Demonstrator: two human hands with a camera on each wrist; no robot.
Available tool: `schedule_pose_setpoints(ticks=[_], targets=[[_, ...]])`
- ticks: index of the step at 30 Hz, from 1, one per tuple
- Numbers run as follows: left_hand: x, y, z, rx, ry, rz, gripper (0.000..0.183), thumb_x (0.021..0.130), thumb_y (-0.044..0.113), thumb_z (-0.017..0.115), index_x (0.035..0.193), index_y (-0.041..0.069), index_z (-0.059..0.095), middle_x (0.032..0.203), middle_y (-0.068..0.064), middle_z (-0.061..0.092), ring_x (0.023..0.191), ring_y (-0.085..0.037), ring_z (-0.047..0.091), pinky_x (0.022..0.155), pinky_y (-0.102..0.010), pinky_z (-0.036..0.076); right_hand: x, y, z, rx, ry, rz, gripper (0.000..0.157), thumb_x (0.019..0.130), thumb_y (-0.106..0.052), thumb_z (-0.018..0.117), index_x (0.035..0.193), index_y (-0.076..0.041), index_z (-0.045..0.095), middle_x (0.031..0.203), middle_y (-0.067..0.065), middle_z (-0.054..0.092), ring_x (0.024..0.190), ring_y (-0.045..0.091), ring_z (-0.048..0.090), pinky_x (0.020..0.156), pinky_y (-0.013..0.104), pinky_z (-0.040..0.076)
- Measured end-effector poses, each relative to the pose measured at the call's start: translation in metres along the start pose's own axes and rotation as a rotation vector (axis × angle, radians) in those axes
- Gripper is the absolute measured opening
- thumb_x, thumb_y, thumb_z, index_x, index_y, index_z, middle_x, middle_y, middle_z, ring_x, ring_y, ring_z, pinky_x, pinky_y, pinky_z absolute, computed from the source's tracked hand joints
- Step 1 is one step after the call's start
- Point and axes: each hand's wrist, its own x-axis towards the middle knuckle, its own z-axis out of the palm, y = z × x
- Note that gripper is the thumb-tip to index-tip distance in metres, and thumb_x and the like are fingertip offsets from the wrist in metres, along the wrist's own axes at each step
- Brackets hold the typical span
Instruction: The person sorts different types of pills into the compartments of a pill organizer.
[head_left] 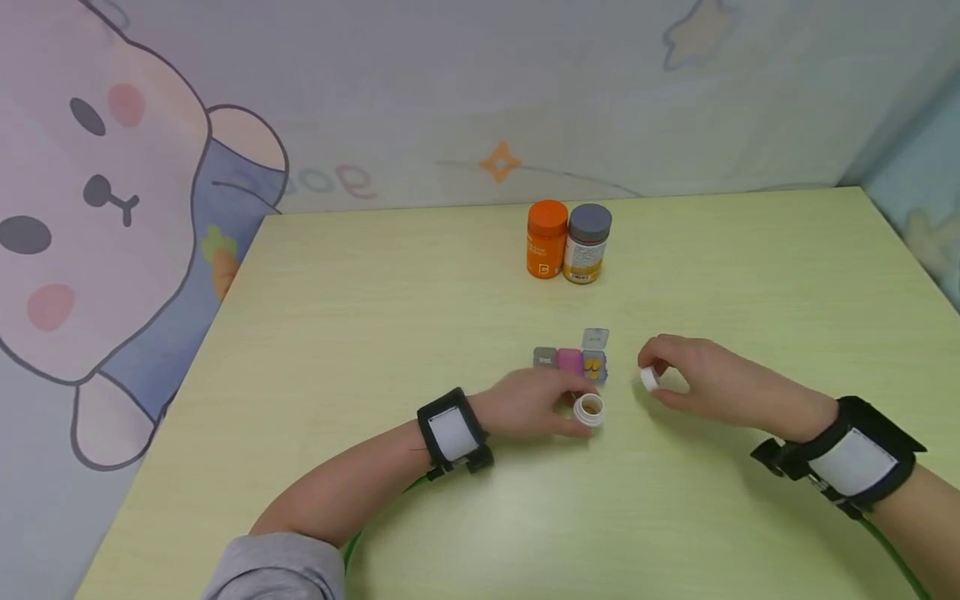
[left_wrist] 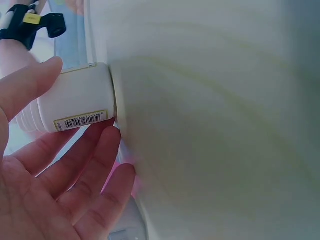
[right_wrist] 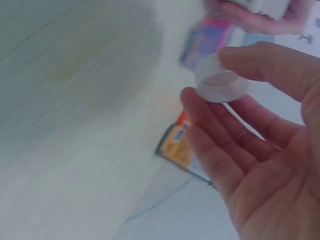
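Note:
My left hand (head_left: 528,402) grips a small white pill bottle (left_wrist: 80,97), thumb on one side and fingers on the other. The bottle is uncapped, and something yellowish shows inside its mouth. Its base is right at the tabletop in the left wrist view. Between thumb and fingertips, my right hand (head_left: 701,373) pinches a white bottle cap (right_wrist: 222,92), held above the table to the right of the bottle. Just beyond the left hand lies a pill organizer (head_left: 570,359), partly hidden by that hand. Its right compartment has the lid (head_left: 596,338) raised and contains yellow pills (head_left: 592,365).
At the back of the table (head_left: 375,300) stand an orange bottle (head_left: 547,240) and, close beside it, a grey-capped jar (head_left: 587,243). A printed wall covering (head_left: 420,100) rises behind the far edge. Each wrist wears a black strap with a green cable.

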Motion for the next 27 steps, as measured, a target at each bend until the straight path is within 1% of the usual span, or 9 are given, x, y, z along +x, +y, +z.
schedule_pose_setpoints(ticks=[2, 5, 7, 11, 13, 15, 17, 22, 27], targets=[[-0.001, 0.0, 0.0, -0.001, 0.0, -0.008, 0.042, 0.08, 0.042, 0.065, 0.115, 0.021, 0.057, 0.096, 0.017, 0.054, 0.087, -0.002, 0.047, 0.075, -0.014, 0.035, 0.002, -0.008, -0.001, 0.036, 0.065, -0.058, 0.035, 0.076, -0.015, 0.07, 0.107, -0.015, 0.054, 0.092, -0.012, 0.052, 0.085, 0.007, 0.051, 0.073, 0.029, 0.045], [-0.001, 0.0, -0.001, -0.006, -0.003, -0.008, 0.042, 0.08, 0.041, 0.065, 0.116, 0.021, 0.058, 0.095, 0.017, 0.055, 0.087, -0.002, 0.047, 0.075, -0.015, 0.035, 0.005, -0.02, 0.0, 0.086, 0.147, -0.132, 0.04, 0.078, -0.016, 0.068, 0.116, -0.021, 0.054, 0.097, -0.015, 0.052, 0.086, 0.004, 0.049, 0.073, 0.026, 0.044], [-0.001, 0.0, -0.001, -0.013, -0.001, -0.002, 0.041, 0.079, 0.041, 0.066, 0.115, 0.022, 0.059, 0.094, 0.018, 0.055, 0.087, -0.002, 0.047, 0.074, -0.015, 0.036, 0.007, -0.026, 0.002, 0.155, 0.177, -0.173, 0.041, 0.079, -0.014, 0.068, 0.116, -0.023, 0.055, 0.098, -0.015, 0.052, 0.088, 0.003, 0.049, 0.074, 0.026, 0.044], [0.0, -0.001, 0.0, -0.027, 0.009, 0.021, 0.039, 0.079, 0.04, 0.067, 0.113, 0.022, 0.059, 0.091, 0.016, 0.054, 0.085, -0.003, 0.047, 0.072, -0.015, 0.037, 0.008, -0.034, 0.01, 0.351, 0.158, -0.142, 0.04, 0.078, -0.01, 0.068, 0.113, -0.024, 0.054, 0.102, -0.013, 0.056, 0.093, 0.006, 0.054, 0.079, 0.029, 0.045], [0.001, -0.002, 0.001, -0.026, 0.013, 0.024, 0.039, 0.078, 0.04, 0.067, 0.112, 0.021, 0.059, 0.09, 0.015, 0.054, 0.083, -0.004, 0.047, 0.071, -0.016, 0.037, 0.008, -0.036, 0.016, 0.437, 0.145, -0.11, 0.038, 0.078, -0.011, 0.069, 0.111, -0.022, 0.054, 0.104, -0.011, 0.058, 0.095, 0.008, 0.056, 0.081, 0.033, 0.045], [0.001, -0.002, 0.001, -0.025, 0.015, 0.018, 0.041, 0.077, 0.041, 0.068, 0.112, 0.02, 0.059, 0.088, 0.014, 0.054, 0.082, -0.004, 0.047, 0.069, -0.016, 0.037, 0.007, -0.036, 0.023, 0.494, 0.142, -0.085, 0.035, 0.078, -0.016, 0.07, 0.109, -0.021, 0.055, 0.103, -0.01, 0.059, 0.095, 0.009, 0.056, 0.082, 0.035, 0.045], [0.001, -0.002, 0.001, -0.025, 0.014, 0.01, 0.042, 0.077, 0.041, 0.068, 0.112, 0.019, 0.059, 0.087, 0.014, 0.054, 0.081, -0.004, 0.047, 0.069, -0.016, 0.038, 0.007, -0.036, 0.03, 0.518, 0.162, -0.085, 0.034, 0.077, -0.019, 0.07, 0.108, -0.02, 0.056, 0.103, -0.009, 0.059, 0.095, 0.009, 0.055, 0.082, 0.037, 0.045], [0.001, -0.001, 0.001, -0.017, 0.019, 0.006, 0.038, 0.076, 0.041, 0.069, 0.107, 0.019, 0.06, 0.085, 0.014, 0.055, 0.08, -0.005, 0.047, 0.068, -0.016, 0.038, 0.006, -0.032, 0.042, 0.502, 0.24, -0.108, 0.033, 0.074, -0.018, 0.073, 0.102, -0.022, 0.055, 0.103, -0.007, 0.059, 0.093, 0.01, 0.054, 0.078, 0.036, 0.045], [0.002, -0.001, 0.001, -0.007, 0.021, -0.001, 0.036, 0.076, 0.042, 0.069, 0.103, 0.019, 0.06, 0.083, 0.012, 0.054, 0.078, -0.006, 0.047, 0.066, -0.017, 0.038, 0.007, -0.031, 0.047, 0.498, 0.25, -0.1, 0.032, 0.074, -0.017, 0.073, 0.098, -0.024, 0.054, 0.103, -0.008, 0.059, 0.092, 0.01, 0.053, 0.078, 0.034, 0.044]])
